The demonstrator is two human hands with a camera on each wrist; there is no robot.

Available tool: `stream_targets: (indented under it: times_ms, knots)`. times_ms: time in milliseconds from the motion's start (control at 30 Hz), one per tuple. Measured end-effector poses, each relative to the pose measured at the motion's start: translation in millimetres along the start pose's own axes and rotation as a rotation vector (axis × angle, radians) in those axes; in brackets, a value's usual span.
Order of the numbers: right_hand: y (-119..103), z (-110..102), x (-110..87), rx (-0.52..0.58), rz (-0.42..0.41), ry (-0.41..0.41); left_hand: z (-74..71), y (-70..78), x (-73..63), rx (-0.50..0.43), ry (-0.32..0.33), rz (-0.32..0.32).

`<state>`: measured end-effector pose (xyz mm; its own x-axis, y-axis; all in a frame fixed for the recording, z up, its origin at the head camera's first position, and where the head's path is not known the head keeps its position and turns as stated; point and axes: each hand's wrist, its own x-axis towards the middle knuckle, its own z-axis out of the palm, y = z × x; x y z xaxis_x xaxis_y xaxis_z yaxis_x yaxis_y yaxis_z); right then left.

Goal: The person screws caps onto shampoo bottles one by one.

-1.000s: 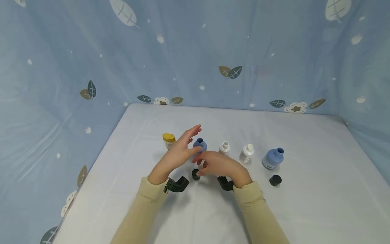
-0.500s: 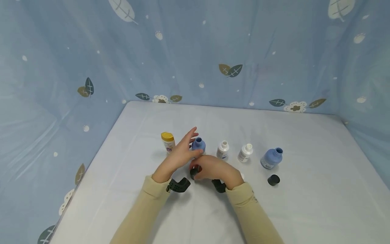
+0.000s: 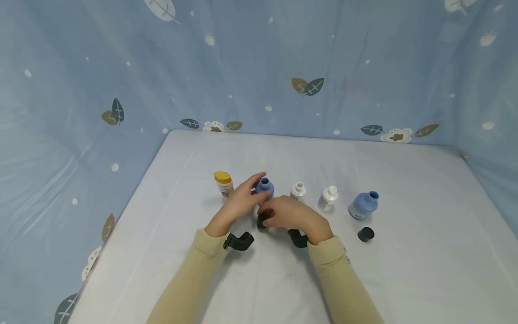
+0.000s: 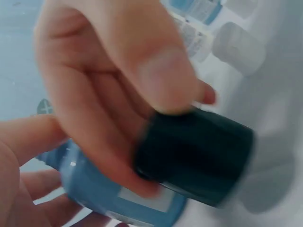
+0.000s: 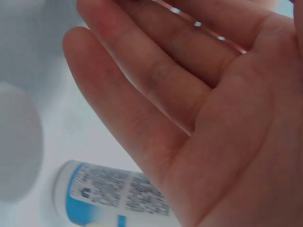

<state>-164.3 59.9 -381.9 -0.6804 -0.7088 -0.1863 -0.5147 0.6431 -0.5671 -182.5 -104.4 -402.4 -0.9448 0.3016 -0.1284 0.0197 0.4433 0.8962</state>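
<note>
In the head view my left hand [image 3: 238,198] curves round an uncapped blue bottle [image 3: 265,184], thumb on the near side and fingers beyond it. The left wrist view has the blue bottle [image 4: 113,189] with the left hand's fingers [image 4: 54,208] along it. My right hand [image 3: 293,213] pinches a black cap [image 3: 262,221] just in front of that bottle. Close up, the cap [image 4: 199,156] sits between thumb and fingertips, lifted off the cloth. The right wrist view shows my palm and outer fingers [image 5: 156,85], with the pinch out of sight.
A yellow-capped bottle [image 3: 224,183] stands left of the left hand. To the right are two small white open bottles [image 3: 297,192], another blue bottle [image 3: 363,205] and a second black cap [image 3: 366,234]. A white cap [image 4: 239,47] lies behind the right hand.
My right hand has come down to the black cap, taken hold of it and raised it towards the blue bottle. The left hand's fingers have drawn in round that bottle.
</note>
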Motion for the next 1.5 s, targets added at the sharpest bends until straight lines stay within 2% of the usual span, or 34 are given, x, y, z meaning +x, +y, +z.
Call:
stream_targets:
  times_ms: [200,400,467,633,733,833,1033,1167,1300,1400,1500]
  knots:
    - [-4.6,-9.5,-6.2,0.023,0.062,0.012,2.1,-7.3,4.3,0.018,0.058,0.056]
    - [-5.9,-12.4,-10.2,0.099,0.034,0.02,0.9,-8.5,3.0,-0.024,0.068,0.108]
    - [-5.2,-12.4,-10.7,0.098,0.03,0.023,0.3,-1.9,-1.8,-0.04,0.069,0.12]
    - [-3.3,-13.1,-11.5,0.088,0.039,0.027,1.1,12.6,-12.9,-0.079,0.06,0.093]
    - [-2.6,-13.8,-11.4,0.097,0.041,0.045,2.9,10.4,-13.0,-0.106,0.069,0.087]
    - [-2.4,-15.8,-11.8,0.096,0.039,0.078,5.0,4.9,-12.0,-0.127,0.099,0.132]
    - [-2.7,-20.8,-13.9,0.11,0.052,0.151,12.2,-22.4,2.5,-0.141,0.17,0.185]
    - [-2.3,-22.5,-14.8,0.168,0.083,0.229,18.6,-27.5,7.6,-0.154,0.238,0.165]
    - [-1.0,-21.5,-12.9,0.218,0.039,0.357,25.2,-24.8,8.4,-0.161,0.316,0.102]
    - [0.3,-20.1,-10.7,0.202,-0.018,0.462,27.5,-22.4,8.2,-0.176,0.321,0.064]
    - [2.3,-18.5,-8.6,0.185,-0.069,0.559,26.5,-21.3,8.0,-0.21,0.283,0.059]
